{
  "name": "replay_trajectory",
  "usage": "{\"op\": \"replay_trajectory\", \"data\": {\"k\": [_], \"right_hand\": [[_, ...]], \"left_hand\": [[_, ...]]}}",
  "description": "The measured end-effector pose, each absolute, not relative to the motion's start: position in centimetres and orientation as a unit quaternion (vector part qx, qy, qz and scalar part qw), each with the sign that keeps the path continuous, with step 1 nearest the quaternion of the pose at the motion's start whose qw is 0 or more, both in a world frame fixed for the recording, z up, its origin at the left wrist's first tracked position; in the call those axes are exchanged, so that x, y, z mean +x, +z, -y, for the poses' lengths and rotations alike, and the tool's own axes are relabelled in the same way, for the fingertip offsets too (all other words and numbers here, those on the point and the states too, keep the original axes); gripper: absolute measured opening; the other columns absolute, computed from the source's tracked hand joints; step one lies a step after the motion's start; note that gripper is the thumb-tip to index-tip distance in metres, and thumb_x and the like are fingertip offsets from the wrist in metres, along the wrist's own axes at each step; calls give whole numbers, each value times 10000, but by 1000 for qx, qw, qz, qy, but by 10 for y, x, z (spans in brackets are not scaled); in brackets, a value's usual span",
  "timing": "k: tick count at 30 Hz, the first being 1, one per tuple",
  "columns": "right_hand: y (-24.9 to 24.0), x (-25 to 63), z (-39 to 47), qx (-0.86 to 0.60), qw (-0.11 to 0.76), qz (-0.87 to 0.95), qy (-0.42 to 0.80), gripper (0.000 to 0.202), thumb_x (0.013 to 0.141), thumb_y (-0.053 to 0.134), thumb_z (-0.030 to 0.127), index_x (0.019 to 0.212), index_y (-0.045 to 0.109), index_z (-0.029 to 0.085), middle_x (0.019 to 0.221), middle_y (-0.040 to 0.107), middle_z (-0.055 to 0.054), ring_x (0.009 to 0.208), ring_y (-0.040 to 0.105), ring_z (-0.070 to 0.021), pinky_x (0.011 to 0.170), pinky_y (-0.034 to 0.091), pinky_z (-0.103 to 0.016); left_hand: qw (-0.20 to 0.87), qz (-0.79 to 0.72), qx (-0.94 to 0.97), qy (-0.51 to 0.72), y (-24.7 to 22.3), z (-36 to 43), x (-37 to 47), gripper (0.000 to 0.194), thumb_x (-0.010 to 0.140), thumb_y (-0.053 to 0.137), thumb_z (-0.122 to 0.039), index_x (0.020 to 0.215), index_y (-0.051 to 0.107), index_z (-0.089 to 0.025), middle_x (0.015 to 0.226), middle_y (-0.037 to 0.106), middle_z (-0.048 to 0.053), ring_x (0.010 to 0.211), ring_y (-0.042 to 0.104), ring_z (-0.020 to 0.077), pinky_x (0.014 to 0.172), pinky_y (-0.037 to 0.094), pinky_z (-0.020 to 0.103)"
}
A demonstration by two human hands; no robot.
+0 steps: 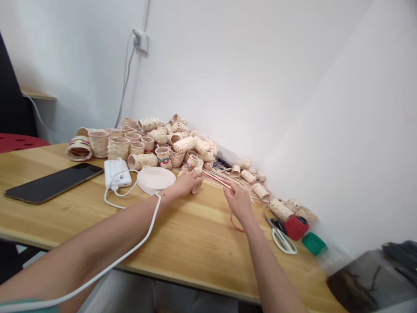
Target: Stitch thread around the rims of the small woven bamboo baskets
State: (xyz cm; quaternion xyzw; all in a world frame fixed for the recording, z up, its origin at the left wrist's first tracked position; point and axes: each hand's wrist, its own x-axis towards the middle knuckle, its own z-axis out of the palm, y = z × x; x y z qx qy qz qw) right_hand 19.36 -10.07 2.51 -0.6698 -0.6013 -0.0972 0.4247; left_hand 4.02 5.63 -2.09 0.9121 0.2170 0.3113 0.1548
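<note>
My left hand (187, 182) reaches to the front of a heap of small woven baskets (119, 148). Its fingers are wrapped over a small woven basket (197, 187), which shows partly at the hand's right side. Farther right, my right hand (236, 195) is at the near ends of some thin strips (216, 177), its index finger stretched toward them and the other fingers curled. Whether it pinches a strip is too small to tell. An orange strip (237, 224) lies curved on the table just below this hand.
On the wooden table (195, 243) lie a phone (54, 182), a white power bank (117, 174) with its cable, a round white lid (156, 179), scissors (284, 241), a red roll (296, 227) and a green roll (314, 243). A dark clear-sided container (368, 282) stands lower right.
</note>
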Motion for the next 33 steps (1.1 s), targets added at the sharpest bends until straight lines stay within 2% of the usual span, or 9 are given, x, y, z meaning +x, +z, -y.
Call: {"op": "replay_trajectory", "data": {"k": [2, 4, 7, 10, 15, 19, 24, 29, 33], "right_hand": [[12, 196, 99, -657, 458, 594, -74, 315, 784, 534, 292, 1023, 714, 192, 472, 350, 71, 473, 360, -131, 511, 269, -250], [0, 200, 102, -642, 498, 581, -54, 367, 821, 499, 335, 1096, 676, 169, 518, 325, 74, 491, 352, -126, 511, 296, -241], [-16, 205, 111, -618, 555, 556, -29, 440, 878, 418, 383, 1181, 606, 125, 587, 342, 62, 517, 368, -124, 509, 342, -238], [-27, 206, 118, -598, 582, 551, -2, 443, 882, 430, 407, 1163, 604, 112, 601, 352, 59, 524, 375, -122, 503, 357, -238], [-32, 195, 120, -574, 568, 589, 32, 407, 819, 585, 403, 1140, 636, 158, 591, 322, 74, 518, 342, -106, 513, 328, -230], [-32, 187, 119, -565, 552, 613, 41, 376, 789, 634, 393, 1102, 667, 186, 585, 318, 76, 516, 332, -101, 515, 312, -227], [-35, 185, 119, -566, 556, 608, 21, 323, 811, 604, 413, 1019, 691, 181, 575, 317, 71, 518, 327, -103, 515, 297, -233], [-37, 184, 119, -572, 561, 598, 13, 266, 812, 600, 420, 847, 683, 170, 544, 358, 66, 497, 311, -100, 491, 285, -234], [-36, 181, 120, -582, 559, 590, 10, 268, 821, 583, 430, 803, 649, 172, 539, 392, 64, 480, 300, -93, 472, 271, -228]], "left_hand": [[192, -202, 904, 324, -16, -50, 43, 500, 652, 689, -77, 1135, 610, -179, 1207, 600, 137, 1194, 476, 346, 1078, 203, 552], [248, -183, 889, 339, -11, -38, 45, 642, 662, 739, -231, 1260, 514, -169, 1262, 568, 148, 1190, 487, 334, 1045, 310, 495], [352, -139, 859, 344, -8, -19, 43, 699, 753, 652, -434, 1337, 411, -135, 1259, 577, 149, 1105, 572, 265, 912, 468, 371], [433, -111, 829, 336, -14, -5, 35, 663, 794, 581, -489, 1319, 424, -116, 1210, 614, 150, 1059, 607, 246, 847, 505, 344], [502, -126, 788, 332, -24, 3, 26, 760, 736, 643, -514, 1347, 411, -124, 1225, 607, 164, 1073, 602, 275, 869, 495, 381], [501, -144, 786, 332, -24, 4, 27, 828, 683, 693, -502, 1366, 405, -134, 1211, 614, 150, 1071, 594, 281, 899, 471, 395], [464, -162, 809, 322, -23, 6, 26, 853, 675, 699, -502, 1381, 397, -130, 1170, 638, 134, 1041, 605, 273, 894, 471, 378], [396, -193, 838, 321, -31, 4, 28, 876, 645, 729, -540, 1365, 444, -130, 1217, 609, 174, 1075, 580, 340, 916, 449, 451], [338, -170, 852, 361, -34, 6, 30, 839, 663, 753, -472, 1376, 430, -168, 1333, 525, 154, 1203, 495, 325, 1022, 376, 449]]}}
